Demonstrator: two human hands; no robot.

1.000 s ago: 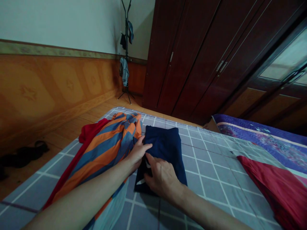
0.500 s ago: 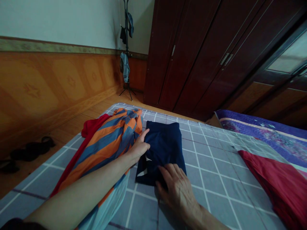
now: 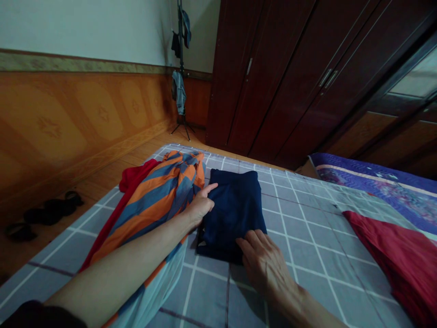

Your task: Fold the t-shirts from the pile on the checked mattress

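Two bare hands work over a folded navy garment (image 3: 235, 200) lying near the middle of a bed-like surface covered by a blue-gray sheet (image 3: 307, 259) with a white grid. Left of the garment, an orange and blue striped cloth (image 3: 150, 205) lies in a loose heap, with red fabric (image 3: 131, 177) along its outer side. Well apart on the right is a crimson cloth (image 3: 389, 246), and beyond it purple floral bedding (image 3: 368, 180). Past the far edge stand a dark reddish-brown wardrobe (image 3: 266, 91) and a slim coat stand (image 3: 181, 59) hung with a few items. The lower wall has orange panels (image 3: 71, 114); dark footwear (image 3: 54, 212) sits on the wooden floor (image 3: 118, 168).

The left hand (image 3: 200, 207) rests at the garment's left edge. One digit stretches over the navy fabric, parted from the rest of the hand; the other fingers are bent or hidden, so any grip there cannot be told. The right hand (image 3: 264, 259) touches the near right corner, its fingers bent and close together, tips on the fabric. Its thumb is mostly hidden, so whether it pinches the cloth cannot be told.
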